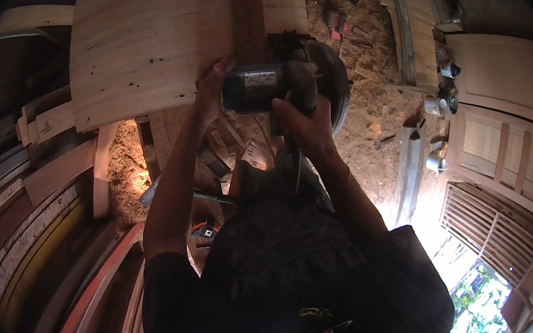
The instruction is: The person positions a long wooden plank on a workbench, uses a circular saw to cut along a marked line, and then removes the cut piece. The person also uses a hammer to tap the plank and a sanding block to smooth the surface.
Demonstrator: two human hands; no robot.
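My right hand (309,125) is wrapped round the rear handle of a dark circular saw (254,90). The saw's motor housing sticks out to the left, and its round blade guard is on the right. It sits at the near edge of a wide pale wooden panel (147,42). A darker strip (249,10) runs away from me along the panel, in line with the saw. My left hand (209,93) reaches to the panel's near edge, fingers stretched forward beside the motor's left end. Some of those fingers are hard to make out in the shade.
Sawdust (361,77) covers the floor, with a red-and-black tool (336,24) lying on it. Long boards (30,226) are stacked at the left. Cabinet-like wooden doors (499,133) and a slatted rack (489,220) stand on the right. My bare foot (256,154) is below the saw.
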